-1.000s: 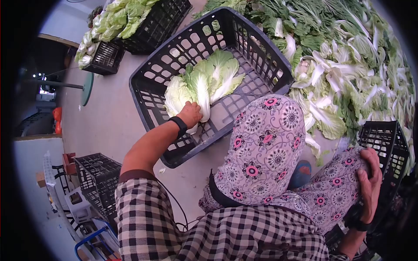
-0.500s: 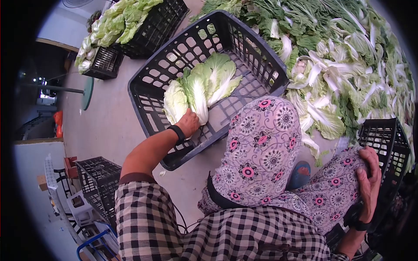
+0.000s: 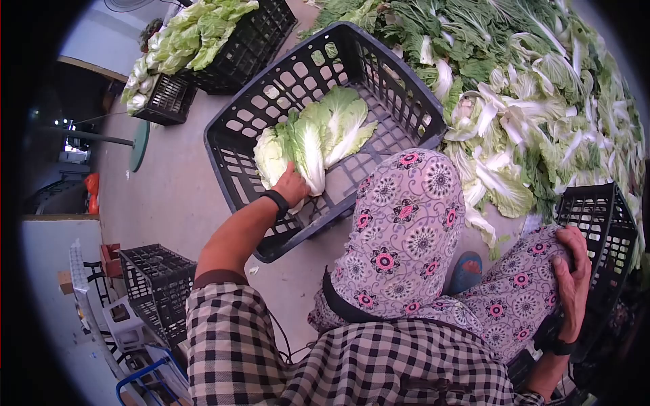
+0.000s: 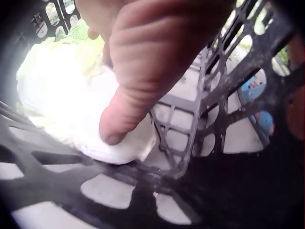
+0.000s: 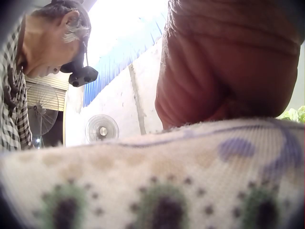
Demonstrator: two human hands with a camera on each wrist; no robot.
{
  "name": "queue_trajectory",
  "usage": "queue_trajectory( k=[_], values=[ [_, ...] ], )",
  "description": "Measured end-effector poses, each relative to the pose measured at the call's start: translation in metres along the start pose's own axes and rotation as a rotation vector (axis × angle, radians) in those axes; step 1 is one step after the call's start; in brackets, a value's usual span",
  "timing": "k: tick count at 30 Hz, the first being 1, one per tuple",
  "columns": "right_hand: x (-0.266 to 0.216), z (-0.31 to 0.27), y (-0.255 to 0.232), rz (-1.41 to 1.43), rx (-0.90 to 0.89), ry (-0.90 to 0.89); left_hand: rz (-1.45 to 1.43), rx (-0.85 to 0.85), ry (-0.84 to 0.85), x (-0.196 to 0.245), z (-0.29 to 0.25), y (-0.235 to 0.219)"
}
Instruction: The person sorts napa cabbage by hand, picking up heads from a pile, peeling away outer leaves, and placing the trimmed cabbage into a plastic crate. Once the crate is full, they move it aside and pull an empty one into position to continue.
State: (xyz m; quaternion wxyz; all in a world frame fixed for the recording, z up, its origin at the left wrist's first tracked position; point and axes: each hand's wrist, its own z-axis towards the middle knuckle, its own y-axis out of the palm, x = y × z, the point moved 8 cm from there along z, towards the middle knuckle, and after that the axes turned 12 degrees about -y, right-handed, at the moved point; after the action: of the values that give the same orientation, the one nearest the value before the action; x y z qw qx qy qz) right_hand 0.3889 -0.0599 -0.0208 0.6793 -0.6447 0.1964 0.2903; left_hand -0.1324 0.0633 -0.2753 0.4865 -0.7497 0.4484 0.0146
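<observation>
In the head view, a few pale green napa cabbages (image 3: pixel 308 142) lie side by side inside a large black plastic crate (image 3: pixel 237 111). My left hand (image 3: pixel 290 187) is at their stem ends, near the crate's front-left side, with the index finger along the gap between the left two. The left wrist view shows the thumb (image 4: pixel 119 121) pressed against the white base of a napa cabbage (image 4: pixel 62 95); its other fingers are partly hidden behind the hand. My right hand (image 3: pixel 574 281) rests on the patterned trouser knee, loosely bent and holding nothing.
A heap of cabbages and loose leaves (image 3: pixel 528 108) covers the floor at the right. Another black crate (image 3: pixel 586 216) stands by the right knee. Filled crates (image 3: pixel 237 61) stand at the back left, and a stacked black crate (image 3: pixel 156 284) stands at the left.
My left hand has shifted slightly toward me along the cabbage bases, and its index finger now lies straighter. The cabbages stay nearly in place. My right hand remains on the knee.
</observation>
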Motion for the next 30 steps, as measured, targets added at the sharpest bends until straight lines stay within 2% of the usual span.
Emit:
queue_trajectory(
  k=[2,5,6,7,9,12,15,19,20,22,25,27,29,30],
  values=[
    [0.002,-0.001,0.001,0.019,0.006,-0.008,-0.036,-0.096,-0.065,-0.015,0.000,-0.017],
    [0.003,-0.003,0.002,0.033,0.023,-0.017,-0.163,0.027,-0.064,-0.025,-0.008,-0.024],
    [0.003,-0.003,0.001,0.024,0.019,-0.027,-0.137,0.096,-0.006,-0.022,-0.016,-0.028],
    [0.003,-0.003,0.001,0.014,0.016,-0.034,-0.093,-0.150,0.000,-0.017,-0.015,-0.009],
    [0.004,-0.004,0.000,0.000,0.011,-0.038,-0.050,-0.172,-0.004,-0.010,-0.016,-0.004],
    [0.004,-0.007,0.000,-0.012,0.008,-0.025,-0.052,0.010,-0.050,-0.011,-0.009,0.011],
    [0.003,-0.008,-0.002,-0.023,0.022,-0.009,0.001,-0.133,-0.051,-0.013,0.000,0.017],
    [0.006,-0.012,-0.004,-0.010,0.027,-0.014,0.006,-0.094,-0.112,-0.018,0.001,0.004],
    [0.005,-0.011,-0.003,0.000,0.027,-0.022,-0.037,-0.133,-0.151,-0.021,0.002,0.005],
    [0.004,-0.009,-0.001,0.020,0.032,-0.030,-0.123,-0.210,-0.237,-0.034,0.001,-0.020],
    [0.004,-0.007,0.000,0.005,0.023,-0.037,-0.446,-0.246,-0.271,-0.056,-0.009,-0.062],
    [0.004,-0.006,0.000,-0.006,0.021,-0.041,-0.772,-0.142,-0.319,-0.086,-0.015,-0.086],
    [0.004,-0.007,0.000,-0.007,0.022,-0.036,-1.101,-0.029,-0.250,-0.111,-0.023,-0.113],
    [0.004,-0.007,0.000,-0.006,0.026,-0.044,-1.375,0.004,-0.241,-0.121,-0.029,-0.120]
  ],
)
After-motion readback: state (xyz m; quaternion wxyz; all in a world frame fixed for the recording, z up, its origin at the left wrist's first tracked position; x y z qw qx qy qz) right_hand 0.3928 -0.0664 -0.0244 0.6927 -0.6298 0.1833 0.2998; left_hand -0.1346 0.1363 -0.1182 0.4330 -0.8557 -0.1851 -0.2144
